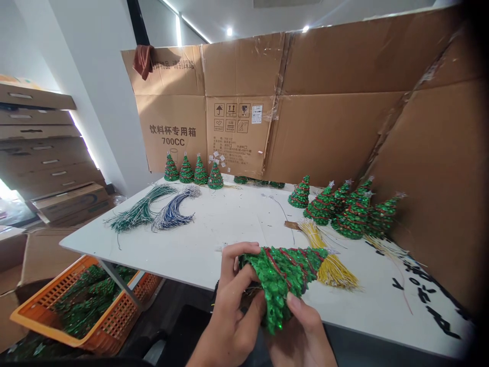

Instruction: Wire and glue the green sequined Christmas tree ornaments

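Observation:
A small green tinsel Christmas tree point(284, 278) with red garland lies tilted on its side in my hands, its tip toward the right. My left hand point(237, 300) grips its open base, with some fingers reaching inside the hollow cone. From below, my right hand point(303, 329) holds the cone, thumb pressed on the green surface. What the left fingertips touch inside is hidden. Just behind the tree's tip lies a bundle of yellow wires point(334, 270) on the white table point(244, 224).
Several finished-looking trees point(351, 211) stand at the right and more point(186, 169) at the back left. Green wires point(139, 209) and blue wires point(173, 214) lie at the left. Cardboard walls point(324, 132) enclose the table. An orange crate point(99, 331) of green trees sits below.

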Motion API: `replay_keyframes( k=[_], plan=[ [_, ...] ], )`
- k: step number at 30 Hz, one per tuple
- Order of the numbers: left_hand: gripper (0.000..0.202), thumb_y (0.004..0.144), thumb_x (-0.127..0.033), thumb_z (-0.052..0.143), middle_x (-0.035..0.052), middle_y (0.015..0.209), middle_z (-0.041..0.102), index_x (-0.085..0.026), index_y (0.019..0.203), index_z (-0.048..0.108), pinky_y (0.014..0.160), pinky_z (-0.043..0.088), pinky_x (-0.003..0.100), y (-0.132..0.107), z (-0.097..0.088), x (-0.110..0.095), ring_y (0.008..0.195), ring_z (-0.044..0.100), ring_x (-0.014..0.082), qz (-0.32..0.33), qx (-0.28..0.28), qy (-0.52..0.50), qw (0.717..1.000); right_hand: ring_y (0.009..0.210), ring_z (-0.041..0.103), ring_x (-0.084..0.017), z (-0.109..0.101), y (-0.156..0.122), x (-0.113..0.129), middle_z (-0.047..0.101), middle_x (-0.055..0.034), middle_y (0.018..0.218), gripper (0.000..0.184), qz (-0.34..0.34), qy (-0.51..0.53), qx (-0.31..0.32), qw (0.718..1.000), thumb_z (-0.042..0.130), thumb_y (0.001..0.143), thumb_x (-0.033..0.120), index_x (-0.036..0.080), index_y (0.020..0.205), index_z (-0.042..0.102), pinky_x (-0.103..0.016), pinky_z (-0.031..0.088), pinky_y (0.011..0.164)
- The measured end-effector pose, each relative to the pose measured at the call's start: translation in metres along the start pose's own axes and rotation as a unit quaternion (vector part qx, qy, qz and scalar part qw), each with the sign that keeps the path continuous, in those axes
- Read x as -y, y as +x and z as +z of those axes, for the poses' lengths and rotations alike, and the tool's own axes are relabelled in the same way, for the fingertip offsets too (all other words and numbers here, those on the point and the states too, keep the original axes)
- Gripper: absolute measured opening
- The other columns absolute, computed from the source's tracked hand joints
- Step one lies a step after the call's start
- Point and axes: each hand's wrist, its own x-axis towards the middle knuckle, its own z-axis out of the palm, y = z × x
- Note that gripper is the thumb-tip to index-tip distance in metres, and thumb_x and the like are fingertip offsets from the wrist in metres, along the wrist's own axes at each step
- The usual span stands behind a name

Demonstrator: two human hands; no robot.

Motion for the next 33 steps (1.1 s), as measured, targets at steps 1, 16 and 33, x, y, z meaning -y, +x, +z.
replay_keyframes(
  k=[1, 16, 33],
  plan=[
    [0.038, 0.100, -0.001, 0.051, 0.0148, 0.148, 0.045, -0.025, 0.124, 0.068, 0.118, 0.055, 0.046, 0.000, 0.000, 0.000, 0.147, 0.048, 0.0330, -0.001, 0.002, -0.004, 1.000, 0.124, 0.075, -0.031, 0.000, 0.000, 0.000, 0.085, -0.0040, 0.122, 0.048, -0.002, -0.002, 0.000, 1.000, 0.096, 0.076, 0.036, 0.035, 0.123, 0.084, -0.047, 0.058, 0.114],
    [0.028, 0.091, 0.003, 0.065, 0.0079, 0.141, 0.058, -0.024, 0.097, 0.067, 0.113, 0.052, 0.036, 0.004, 0.010, 0.004, 0.141, 0.055, 0.0262, 0.034, -0.085, -0.018, 0.996, 0.094, 0.079, -0.022, 0.003, -0.004, 0.007, 0.087, -0.0040, 0.112, 0.027, 0.046, 0.035, -0.021, 0.998, 0.097, 0.076, 0.036, 0.030, 0.101, 0.089, -0.039, 0.061, 0.104],
    [0.029, 0.096, 0.002, 0.055, 0.0092, 0.146, 0.051, -0.024, 0.104, 0.064, 0.121, 0.045, 0.038, 0.001, 0.008, 0.002, 0.145, 0.049, 0.0274, -0.010, -0.031, 0.012, 0.999, 0.123, 0.075, -0.031, -0.001, 0.002, 0.002, 0.085, -0.0040, 0.120, 0.047, 0.000, 0.003, -0.037, 0.999, 0.097, 0.076, 0.041, 0.032, 0.121, 0.085, -0.046, 0.059, 0.112]
  ],
)
